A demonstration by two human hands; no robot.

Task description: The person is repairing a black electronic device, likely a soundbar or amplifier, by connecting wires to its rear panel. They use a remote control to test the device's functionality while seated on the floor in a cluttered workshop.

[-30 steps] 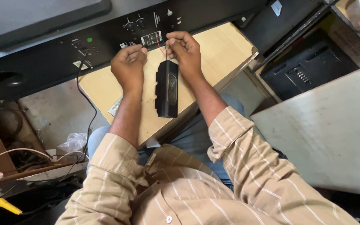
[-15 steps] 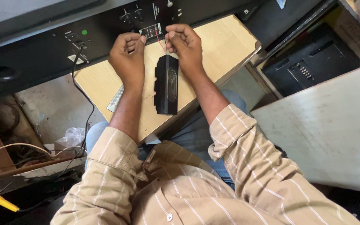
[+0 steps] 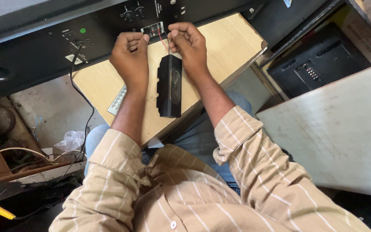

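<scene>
A narrow black speaker unit [image 3: 169, 86] lies lengthwise on a light wooden board [image 3: 220, 51] across my lap. Thin red and black wires [image 3: 164, 42] run from its far end up to a small terminal block [image 3: 153, 29] on the black rear panel of a large device [image 3: 44, 47]. My left hand [image 3: 129, 58] is fisted at the terminal block, fingertips pinched against it. My right hand [image 3: 187, 45] pinches the wires just right of the block, above the speaker's far end.
A black cable [image 3: 80, 90] hangs from the panel down the left. A grey remote-like strip [image 3: 117, 100] peeks from under my left wrist. A black device in a cardboard box [image 3: 318, 64] sits right, beside a white board [image 3: 344, 129]. Wires and clutter lie on the floor left.
The view has shifted slightly; both hands stay at the terminal block, with the left fist drawn a little closer to it. The speaker has not moved on the board.
</scene>
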